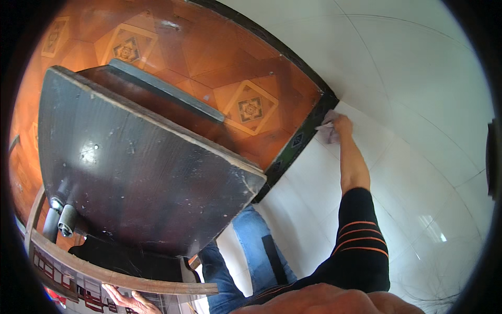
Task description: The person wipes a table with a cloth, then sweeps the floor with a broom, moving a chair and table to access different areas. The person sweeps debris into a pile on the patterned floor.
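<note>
My right hand [342, 125] holds a crumpled, pale pinkish cloth [330, 135] at the corner of a dark border [297, 140] with a diamond pattern. The border edges an orange patterned surface [196, 84]. At the bottom left, the frame cuts off my left hand [131, 301]. Its fingers are extended and apart, just below a curved wooden rail [129, 279]; whether they touch the rail is unclear. Above the rail spreads the broad dark panel [153, 172] of a wooden piece of furniture, scuffed and pale along its worn edge.
Glossy white tiles [408, 176] extend beyond the border and around my legs in blue jeans [255, 243]. Two short cylinders [67, 220] project beside the panel on the left. A long ledge [168, 90] runs behind the panel. A dark object [491, 159] shows at the right rim.
</note>
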`<state>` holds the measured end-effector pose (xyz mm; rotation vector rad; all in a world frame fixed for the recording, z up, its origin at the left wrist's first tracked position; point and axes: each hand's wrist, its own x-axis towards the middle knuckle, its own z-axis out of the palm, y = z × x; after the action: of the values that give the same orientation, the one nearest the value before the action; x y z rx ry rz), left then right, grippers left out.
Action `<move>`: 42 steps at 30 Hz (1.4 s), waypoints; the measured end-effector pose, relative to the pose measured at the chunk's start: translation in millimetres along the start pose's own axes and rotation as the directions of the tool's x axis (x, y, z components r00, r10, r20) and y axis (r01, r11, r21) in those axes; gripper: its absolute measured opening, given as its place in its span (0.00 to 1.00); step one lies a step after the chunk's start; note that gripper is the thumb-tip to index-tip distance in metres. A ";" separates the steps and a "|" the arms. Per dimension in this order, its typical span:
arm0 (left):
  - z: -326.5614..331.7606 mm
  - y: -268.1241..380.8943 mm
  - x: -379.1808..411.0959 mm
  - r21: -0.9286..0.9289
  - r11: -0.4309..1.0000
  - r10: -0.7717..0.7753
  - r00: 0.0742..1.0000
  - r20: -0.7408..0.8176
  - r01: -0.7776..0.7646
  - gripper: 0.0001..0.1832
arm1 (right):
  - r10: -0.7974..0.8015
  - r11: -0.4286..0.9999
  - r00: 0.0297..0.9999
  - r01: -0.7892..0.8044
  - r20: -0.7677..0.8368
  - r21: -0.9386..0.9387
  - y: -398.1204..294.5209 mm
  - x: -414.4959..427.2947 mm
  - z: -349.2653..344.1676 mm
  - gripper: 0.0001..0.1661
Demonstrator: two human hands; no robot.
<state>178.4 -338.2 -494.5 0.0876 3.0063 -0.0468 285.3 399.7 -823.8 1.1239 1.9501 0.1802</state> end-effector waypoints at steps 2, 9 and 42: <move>40.7 -1.3 13.6 -0.171 0.985 -0.017 0.999 0.037 0.023 0.34 | 0.016 0.978 0.996 0.002 0.084 -0.207 153.0 35.4 28.7 0.21; 2.6 11.1 -8.0 -0.082 0.994 -0.072 0.997 -0.026 0.069 0.32 | -0.044 -0.577 0.939 -0.302 0.341 0.759 25.5 30.7 -73.2 0.21; 46.7 43.7 16.8 -0.036 0.999 0.027 0.992 0.121 -0.023 0.35 | -0.353 0.839 0.820 0.066 -0.450 -0.540 84.9 13.1 -32.2 0.23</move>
<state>170.6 -295.2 -544.2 0.1148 2.8826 0.0025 313.1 468.1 -769.3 0.5120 2.3022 0.9147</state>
